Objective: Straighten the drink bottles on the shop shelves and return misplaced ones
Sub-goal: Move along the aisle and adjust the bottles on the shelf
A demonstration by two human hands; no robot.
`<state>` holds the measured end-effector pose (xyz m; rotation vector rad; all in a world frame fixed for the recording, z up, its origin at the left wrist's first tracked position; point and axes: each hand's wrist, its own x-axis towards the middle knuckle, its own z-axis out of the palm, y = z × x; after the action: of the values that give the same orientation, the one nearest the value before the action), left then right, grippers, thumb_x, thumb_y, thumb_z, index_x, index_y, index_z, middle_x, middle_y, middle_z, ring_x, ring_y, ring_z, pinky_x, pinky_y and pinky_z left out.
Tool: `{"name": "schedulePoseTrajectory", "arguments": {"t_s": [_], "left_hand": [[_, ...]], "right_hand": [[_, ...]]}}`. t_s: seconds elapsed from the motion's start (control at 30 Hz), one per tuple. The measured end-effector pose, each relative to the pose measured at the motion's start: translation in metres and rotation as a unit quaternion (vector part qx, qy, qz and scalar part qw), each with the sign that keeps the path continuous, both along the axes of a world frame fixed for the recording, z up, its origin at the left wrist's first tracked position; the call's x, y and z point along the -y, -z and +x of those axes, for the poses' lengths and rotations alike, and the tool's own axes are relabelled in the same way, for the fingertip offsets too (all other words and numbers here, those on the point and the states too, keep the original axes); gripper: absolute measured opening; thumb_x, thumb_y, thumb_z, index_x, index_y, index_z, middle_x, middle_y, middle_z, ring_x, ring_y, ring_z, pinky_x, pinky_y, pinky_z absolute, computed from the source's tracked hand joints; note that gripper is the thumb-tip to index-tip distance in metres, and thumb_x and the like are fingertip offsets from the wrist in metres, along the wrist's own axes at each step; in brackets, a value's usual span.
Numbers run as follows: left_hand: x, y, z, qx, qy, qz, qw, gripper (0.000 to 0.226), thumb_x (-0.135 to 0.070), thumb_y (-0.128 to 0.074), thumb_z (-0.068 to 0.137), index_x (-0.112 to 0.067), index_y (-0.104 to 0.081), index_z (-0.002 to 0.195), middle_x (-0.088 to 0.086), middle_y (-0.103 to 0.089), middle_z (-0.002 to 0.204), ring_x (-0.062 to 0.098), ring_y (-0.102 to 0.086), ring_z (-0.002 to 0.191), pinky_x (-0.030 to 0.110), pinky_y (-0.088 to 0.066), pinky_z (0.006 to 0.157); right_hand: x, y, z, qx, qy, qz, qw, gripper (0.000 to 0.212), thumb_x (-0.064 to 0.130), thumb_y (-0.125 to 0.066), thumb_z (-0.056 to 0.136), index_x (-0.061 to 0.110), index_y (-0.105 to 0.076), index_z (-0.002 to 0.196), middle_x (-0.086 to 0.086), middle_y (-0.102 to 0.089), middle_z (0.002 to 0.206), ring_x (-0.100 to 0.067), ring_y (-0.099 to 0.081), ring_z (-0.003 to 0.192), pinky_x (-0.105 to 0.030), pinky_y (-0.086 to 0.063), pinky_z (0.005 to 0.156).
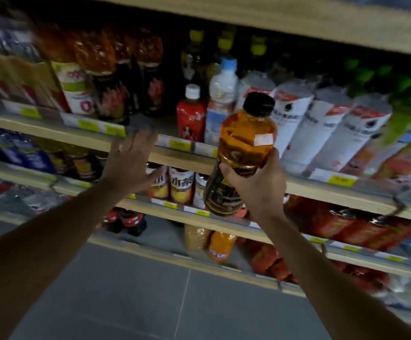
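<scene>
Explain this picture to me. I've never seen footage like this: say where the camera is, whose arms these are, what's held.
No machine here: a person wears one wide-angle camera on the head, looking forward and down, so both bare arms reach in from below. The right hand grips an amber bottle with a black cap, cap upward, before the shop shelves. The left hand is open, fingers spread, near the wooden shelf edge; blur hides whether it touches. On that shelf stand a red bottle with a white cap, a clear bottle with a pale blue cap and a row of white-labelled bottles.
</scene>
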<state>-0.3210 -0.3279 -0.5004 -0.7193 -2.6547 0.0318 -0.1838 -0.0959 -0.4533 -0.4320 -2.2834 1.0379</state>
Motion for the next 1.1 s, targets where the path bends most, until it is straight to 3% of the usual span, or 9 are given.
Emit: {"name": "schedulePoseTrajectory", "arguments": {"t_s": [0.1, 0.27, 0.4, 0.67, 0.8, 0.93, 1.1], "left_hand": [[0.044, -0.006, -0.039, -0.002, 0.014, -0.036, 0.999, 0.088, -0.055, -0.065, 0.077, -0.007, -0.033, 0.143, 0.02, -0.04, 0.141, 0.039, -0.038, 0.129, 0.057, -0.028, 0.104], [0.078, -0.014, -0.071, 0.005, 0.074, -0.083, 0.994, 0.088, -0.039, -0.085, 0.061, -0.002, -0.05, 0.132, 0.028, -0.053, 0.118, 0.045, -0.052, 0.102, 0.054, -0.042, 0.089], [0.082, -0.021, -0.071, 0.003, 0.097, -0.081, 0.992, 0.084, -0.028, -0.09, 0.056, -0.002, -0.056, 0.128, 0.03, -0.057, 0.11, 0.045, -0.055, 0.093, 0.05, -0.048, 0.081], [0.09, -0.019, -0.084, -0.025, 0.111, -0.099, 0.989, 0.085, -0.045, -0.091, 0.045, 0.005, -0.061, 0.108, 0.023, -0.06, 0.097, 0.037, -0.059, 0.079, 0.041, -0.052, 0.071], [0.098, -0.017, -0.088, -0.053, 0.125, -0.078, 0.988, 0.084, -0.042, -0.091, 0.047, -0.001, -0.06, 0.114, 0.025, -0.06, 0.101, 0.04, -0.06, 0.084, 0.045, -0.052, 0.075], [0.103, -0.009, -0.088, -0.061, 0.092, -0.054, 0.992, 0.085, -0.046, -0.088, 0.05, -0.01, -0.06, 0.121, 0.024, -0.058, 0.103, 0.04, -0.058, 0.089, 0.047, -0.048, 0.081], [0.103, -0.009, -0.089, -0.07, 0.067, -0.073, 0.993, 0.084, -0.053, -0.086, 0.046, -0.002, -0.062, 0.108, 0.022, -0.059, 0.095, 0.036, -0.058, 0.08, 0.04, -0.05, 0.073]], "right_hand": [[0.043, -0.007, -0.034, -0.021, -0.019, -0.014, 0.999, 0.078, 0.059, -0.074, 0.059, 0.017, -0.046, 0.119, 0.005, -0.063, 0.105, -0.017, -0.061, 0.098, -0.028, -0.049, 0.077], [0.087, -0.022, -0.073, -0.042, -0.027, -0.005, 0.999, 0.077, 0.059, -0.075, 0.061, 0.02, -0.046, 0.121, 0.01, -0.062, 0.102, -0.006, -0.059, 0.093, -0.025, -0.051, 0.079], [0.111, -0.039, -0.092, -0.08, -0.026, -0.023, 0.996, 0.083, 0.062, -0.071, 0.059, 0.017, -0.045, 0.123, 0.013, -0.061, 0.102, -0.004, -0.059, 0.095, -0.021, -0.05, 0.084], [0.121, -0.051, -0.114, -0.138, -0.026, -0.043, 0.989, 0.075, 0.052, -0.076, 0.064, 0.023, -0.041, 0.123, 0.01, -0.059, 0.106, 0.002, -0.054, 0.096, -0.001, -0.04, 0.079], [0.125, -0.047, -0.121, -0.161, -0.029, -0.068, 0.984, 0.079, 0.044, -0.08, 0.066, 0.015, -0.041, 0.128, 0.005, -0.058, 0.112, -0.001, -0.055, 0.1, -0.003, -0.042, 0.084], [0.131, -0.04, -0.129, -0.171, -0.024, -0.083, 0.982, 0.087, 0.047, -0.079, 0.064, 0.011, -0.038, 0.132, 0.0, -0.056, 0.119, -0.01, -0.054, 0.107, -0.006, -0.042, 0.088], [0.135, -0.035, -0.142, -0.183, -0.031, -0.104, 0.977, 0.088, 0.041, -0.082, 0.065, 0.013, -0.035, 0.135, 0.009, -0.051, 0.117, 0.001, -0.051, 0.105, 0.002, -0.035, 0.088]]}}
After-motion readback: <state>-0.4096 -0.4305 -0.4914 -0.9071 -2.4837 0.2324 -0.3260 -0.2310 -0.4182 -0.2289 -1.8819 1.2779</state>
